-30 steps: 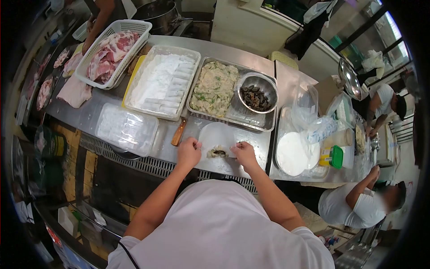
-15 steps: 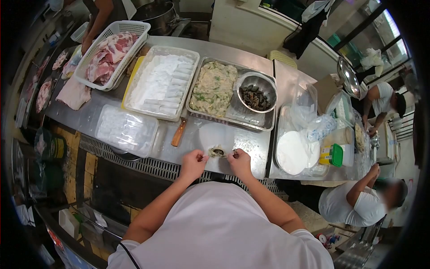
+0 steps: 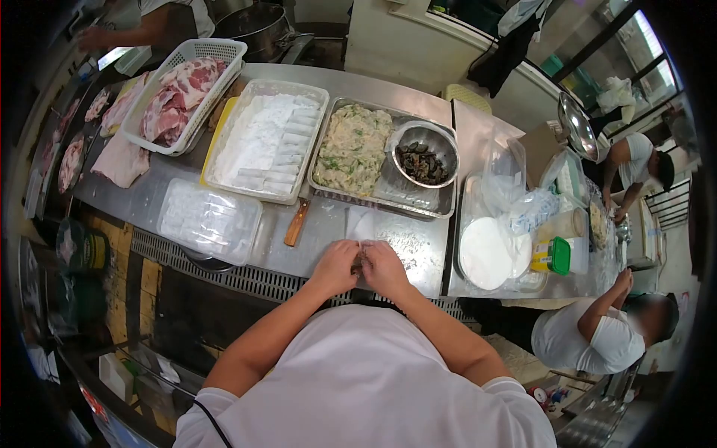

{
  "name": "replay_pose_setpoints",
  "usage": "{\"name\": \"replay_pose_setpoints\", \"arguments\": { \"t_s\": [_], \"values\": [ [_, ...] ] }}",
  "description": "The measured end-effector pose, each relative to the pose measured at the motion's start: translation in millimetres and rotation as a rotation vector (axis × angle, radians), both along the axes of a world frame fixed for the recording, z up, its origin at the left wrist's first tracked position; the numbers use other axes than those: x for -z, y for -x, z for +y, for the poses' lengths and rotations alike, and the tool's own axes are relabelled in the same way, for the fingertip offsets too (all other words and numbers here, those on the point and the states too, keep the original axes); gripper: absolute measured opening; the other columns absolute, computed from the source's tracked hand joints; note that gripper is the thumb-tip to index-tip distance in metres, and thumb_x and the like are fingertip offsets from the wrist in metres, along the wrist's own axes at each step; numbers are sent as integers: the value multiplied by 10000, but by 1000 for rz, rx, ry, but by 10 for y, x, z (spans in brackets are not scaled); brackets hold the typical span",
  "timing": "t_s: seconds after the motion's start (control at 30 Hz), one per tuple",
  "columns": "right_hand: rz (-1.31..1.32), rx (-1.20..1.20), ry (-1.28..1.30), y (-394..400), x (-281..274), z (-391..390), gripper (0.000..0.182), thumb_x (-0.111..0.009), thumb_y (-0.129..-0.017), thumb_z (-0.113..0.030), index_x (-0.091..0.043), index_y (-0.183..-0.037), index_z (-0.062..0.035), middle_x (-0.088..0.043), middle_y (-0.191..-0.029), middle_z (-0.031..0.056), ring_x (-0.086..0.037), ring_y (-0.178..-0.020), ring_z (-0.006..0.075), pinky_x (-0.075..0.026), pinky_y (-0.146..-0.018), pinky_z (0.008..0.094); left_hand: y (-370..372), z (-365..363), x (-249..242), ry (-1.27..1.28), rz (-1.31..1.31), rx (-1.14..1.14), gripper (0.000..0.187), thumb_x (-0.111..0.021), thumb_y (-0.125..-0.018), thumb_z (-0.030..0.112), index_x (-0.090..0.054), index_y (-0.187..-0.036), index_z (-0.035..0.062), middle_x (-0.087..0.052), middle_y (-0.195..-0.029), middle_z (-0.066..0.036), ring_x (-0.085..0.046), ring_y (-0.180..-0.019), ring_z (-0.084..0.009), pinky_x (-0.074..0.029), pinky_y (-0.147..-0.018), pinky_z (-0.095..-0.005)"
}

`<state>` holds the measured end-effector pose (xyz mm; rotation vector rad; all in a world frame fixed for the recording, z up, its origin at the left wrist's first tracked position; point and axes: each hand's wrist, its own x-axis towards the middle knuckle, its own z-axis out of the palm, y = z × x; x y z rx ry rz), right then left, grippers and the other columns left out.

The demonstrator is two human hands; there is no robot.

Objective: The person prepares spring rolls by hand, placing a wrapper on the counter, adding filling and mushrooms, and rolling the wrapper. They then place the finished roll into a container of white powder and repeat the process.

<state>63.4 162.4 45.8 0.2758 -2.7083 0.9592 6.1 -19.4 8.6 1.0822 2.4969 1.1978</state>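
My left hand [image 3: 336, 267] and my right hand [image 3: 384, 267] meet over the steel table [image 3: 299, 258] near its front edge. Both have their fingers closed on a thin white wrapper [image 3: 361, 224], whose pointed far end lies on the metal beyond them. The filling between my hands is mostly hidden by my fingers. A wooden-handled knife [image 3: 297, 223] lies to the left. Behind my hands is a steel tray [image 3: 409, 209] with a pale, green-flecked mixture [image 3: 352, 149] and a bowl [image 3: 402, 133] of dark pieces [image 3: 423, 163].
A tray of white powder [image 3: 258, 142] with white rolls stands at back left, near a lidded plastic box [image 3: 209, 219] and a basket of raw meat [image 3: 175, 101]. Round white sheets [image 3: 485, 252] lie to the right. Co-workers [image 3: 590, 332] stand at the right; another person's arm shows upper left.
My hands have come together from either side of the filling and folded the wrapper's near part over it. The person's arm at the upper left has moved away from the meat basket.
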Motion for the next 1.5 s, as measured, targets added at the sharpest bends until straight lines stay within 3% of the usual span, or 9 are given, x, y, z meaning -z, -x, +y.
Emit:
{"name": "replay_pose_setpoints", "arguments": {
  "t_s": [0.27,0.37,0.57,0.67,0.87,1.07,1.17,1.27,1.5],
  "values": [
    [-89,-179,-109,73,6,79,185,-720,-869,-24,-701,-1050,8,-720,-1068,218,-679,-1050,429,-549,-969,508,-10,-76,80,-226,-198,-147,648,-795,-783,-33,-569,-1388,15,-619,-1393,-236,-548,-1385,-446,-469,-1187,-486],
    [-138,-199,-132,69,11,83,143,-717,-861,-46,-692,-997,-8,-716,-1019,202,-678,-1035,419,-534,-966,521,99,-133,-85,-110,-19,24,700,-804,-806,28,-552,-1459,19,-634,-1384,-208,-567,-1368,-411,-453,-1192,-487],
    [-170,-81,36,-115,-222,115,482,-806,-830,-84,-663,-1282,5,-694,-1204,222,-646,-1173,441,-516,-1055,511,136,-351,-218,110,30,176,787,-905,-799,248,-568,-1484,56,-647,-1395,-175,-569,-1376,-377,-413,-1190,-514],
    [-195,-156,-145,-256,-276,217,669,-878,-794,-130,-614,-1394,1,-655,-1315,208,-599,-1272,438,-483,-1120,503,6,-431,-173,54,94,206,812,-925,-785,249,-567,-1491,68,-647,-1429,-158,-572,-1392,-359,-429,-1175,-503],
    [-179,-271,-296,-468,69,185,614,-898,-804,-179,-629,-1332,-15,-643,-1228,171,-599,-1182,397,-477,-1078,511,-210,-428,88,64,233,219,670,-894,-817,172,-638,-1432,95,-708,-1367,-77,-637,-1328,-312,-483,-1113,-468],
    [-25,-168,-170,-535,160,159,366,-828,-881,-158,-698,-1194,-20,-675,-1067,158,-639,-1031,376,-510,-987,484,-193,-352,47,-75,252,127,487,-832,-885,247,-740,-1354,157,-755,-1232,-21,-684,-1198,-271,-527,-1026,-436],
    [-11,-110,-110,-522,241,143,364,-827,-863,-87,-719,-1201,-7,-693,-1069,164,-660,-1011,385,-534,-954,490,-163,-298,-11,-106,287,109,377,-842,-885,246,-796,-1246,148,-773,-1165,-28,-699,-1120,-276,-541,-964,-433],
    [26,-87,-93,-477,266,105,254,-768,-888,-107,-733,-1125,-22,-673,-1028,158,-647,-996,371,-522,-947,484,-172,-275,25,-85,309,86,381,-808,-914,240,-794,-1290,183,-768,-1127,16,-682,-1092,-244,-534,-952,-411],
    [-84,-36,-162,-429,218,51,206,-720,-928,-106,-750,-1112,-19,-658,-1022,160,-638,-1003,377,-522,-914,482,-192,-202,27,-121,281,-30,206,-805,-952,246,-840,-1145,184,-762,-1070,13,-667,-1054,-255,-515,-936,-419]
  ]
}}
